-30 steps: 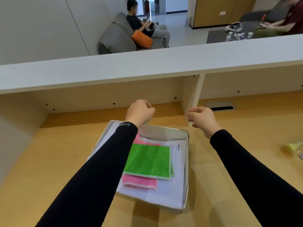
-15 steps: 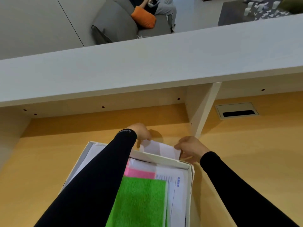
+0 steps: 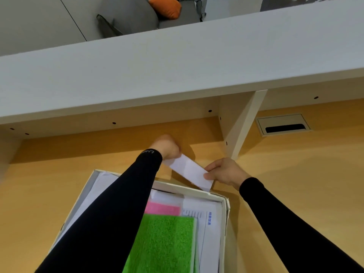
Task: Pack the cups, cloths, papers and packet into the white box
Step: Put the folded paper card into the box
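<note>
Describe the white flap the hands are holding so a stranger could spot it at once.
Start at the white box on the wooden desk, under the grey shelf. Just past its far rim, the flap spans between the left hand and right hand. Unlike the printed papers and green cloth inside, it is a blank strip held outside.

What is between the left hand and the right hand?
In the head view, a white flap of the white box spans from the left hand to the right hand; both pinch it.

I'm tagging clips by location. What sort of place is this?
Probably an office reception desk: a raised counter over a wooden desk with a cable port, and a sofa beyond.
</note>
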